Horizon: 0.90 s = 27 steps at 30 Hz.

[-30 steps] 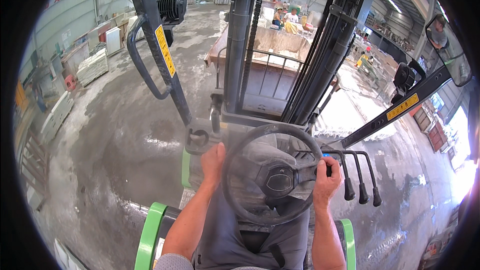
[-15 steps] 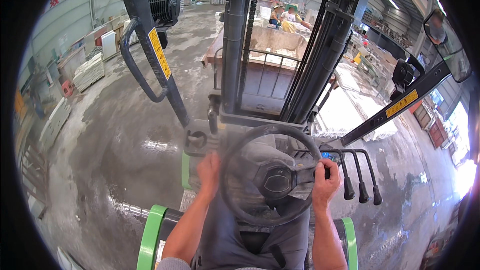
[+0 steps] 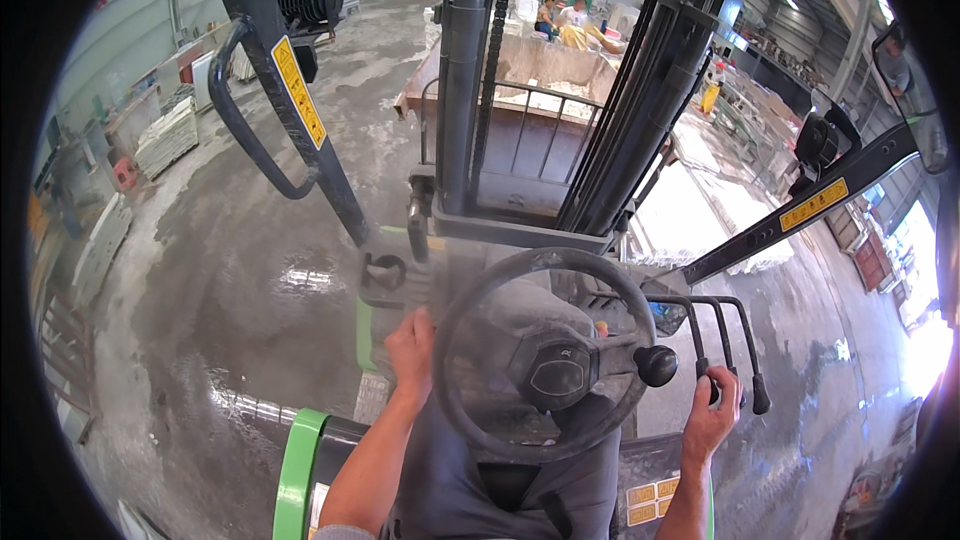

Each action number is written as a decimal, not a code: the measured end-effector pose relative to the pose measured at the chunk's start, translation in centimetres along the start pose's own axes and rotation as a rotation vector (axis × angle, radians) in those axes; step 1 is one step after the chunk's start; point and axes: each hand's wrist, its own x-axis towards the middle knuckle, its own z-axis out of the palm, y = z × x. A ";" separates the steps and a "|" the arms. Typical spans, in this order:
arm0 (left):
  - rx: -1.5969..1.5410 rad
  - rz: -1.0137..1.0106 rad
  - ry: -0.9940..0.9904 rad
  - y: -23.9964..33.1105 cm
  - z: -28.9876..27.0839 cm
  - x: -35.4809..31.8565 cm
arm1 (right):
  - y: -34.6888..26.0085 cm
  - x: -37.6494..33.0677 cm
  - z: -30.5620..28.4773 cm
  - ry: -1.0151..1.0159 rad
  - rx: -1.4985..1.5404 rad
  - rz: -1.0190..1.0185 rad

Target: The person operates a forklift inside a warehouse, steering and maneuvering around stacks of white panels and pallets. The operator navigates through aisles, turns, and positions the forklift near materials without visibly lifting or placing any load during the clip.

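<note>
My right hand [image 3: 708, 422] is closed around the black knobs of the hydraulic control levers [image 3: 724, 332] on the right; its fingers hide which of them it grips, and the outermost lever's knob [image 3: 760, 395] stands free beside it. To the left of the steering wheel [image 3: 448, 340], my left hand [image 3: 410, 355] is closed in a fist near the dusty dashboard, and what it holds, if anything, is hidden. A round black spinner knob [image 3: 656, 366] on the wheel's right side has no hand on it.
Past the forklift mast [image 3: 465, 90] stands a large metal bin [image 3: 530, 165] with pale rubble inside. Two people [image 3: 573, 16] are beyond it. Stacked slabs [image 3: 168, 138] lie at left; a mirror [image 3: 905, 90] hangs at right. Wet concrete floor [image 3: 220, 270] surrounds the truck.
My right hand has left the spinner knob and moved right and down onto the control levers. The left hand stays beside the wheel. The view has shifted slightly.
</note>
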 end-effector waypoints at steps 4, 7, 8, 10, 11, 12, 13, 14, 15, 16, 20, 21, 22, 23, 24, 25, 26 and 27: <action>-0.009 -0.019 0.021 0.6 -0.6 -0.3 | 2.9 -0.9 0.9 0.020 0.052 -0.017; 0.018 -0.024 -0.001 1.1 -0.9 -0.7 | 4.0 0.6 2.2 0.047 0.174 0.057; 0.028 -0.045 -0.010 1.3 -1.0 -0.8 | 4.2 1.5 2.4 0.044 0.187 0.065; 0.008 -0.025 -0.021 1.4 -1.1 -1.1 | 4.2 3.2 2.7 0.100 0.166 -0.013; 0.000 -0.020 -0.024 1.4 -1.1 -1.2 | 4.1 3.9 2.7 0.085 0.169 0.009; -0.011 -0.021 -0.026 1.5 -1.1 -1.3 | 4.0 4.6 2.7 0.072 0.154 0.016; -0.023 -0.022 -0.029 1.5 -1.1 -1.3 | 3.8 5.1 2.7 0.068 0.153 0.018; -0.042 -0.040 -0.027 1.5 -1.1 -1.3 | 3.6 5.5 2.8 0.072 0.153 0.022; -0.049 -0.023 -0.027 1.5 -1.1 -1.4 | 3.4 5.7 2.8 0.077 0.158 0.022; -0.062 -0.024 -0.022 1.5 -1.1 -1.4 | 3.3 5.8 2.9 0.071 0.167 0.025; -0.055 -0.016 -0.009 1.8 -1.2 -1.5 | 3.2 5.6 3.0 0.094 0.152 0.021; -0.053 -0.024 -0.011 1.9 -1.3 -1.6 | 3.2 5.5 3.0 0.096 0.155 0.020; -0.052 -0.029 -0.011 2.0 -1.3 -1.6 | 3.3 5.4 3.0 0.106 0.171 0.017; -0.058 -0.034 -0.004 2.0 -1.3 -1.6 | 3.4 5.4 3.0 0.102 0.161 0.012; -0.037 -0.030 -0.009 2.0 -1.4 -1.6 | 3.5 5.3 3.0 0.104 0.162 0.005; -0.024 -0.025 -0.007 2.0 -1.4 -1.6 | 3.6 5.2 2.9 0.106 0.163 -0.003; -0.012 -0.021 -0.004 2.0 -1.4 -1.5 | 3.6 5.1 2.9 0.105 0.161 0.003; -0.014 -0.017 -0.006 1.9 -1.5 -1.5 | 3.6 5.0 2.9 0.104 0.159 0.008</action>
